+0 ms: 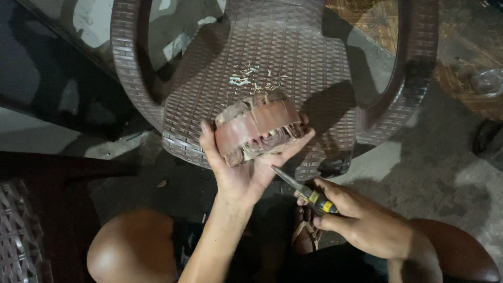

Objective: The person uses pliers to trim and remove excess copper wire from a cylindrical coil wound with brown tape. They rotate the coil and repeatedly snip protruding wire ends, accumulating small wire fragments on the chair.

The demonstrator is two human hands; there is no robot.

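My left hand (238,170) holds up a ring-shaped motor winding (257,128), reddish brown with copper wire coils showing along its lower edge, over the front of a chair seat. My right hand (361,220) grips a screwdriver (301,188) with a black and yellow handle. Its metal tip points up and left, just below the winding and close to my left palm.
A brown woven-pattern plastic chair (283,57) stands in front of me, with small pale scraps (251,78) on its seat. My knees (131,246) are at the bottom. Grey concrete floor (435,162) lies to the right; another woven chair edge (21,236) is at lower left.
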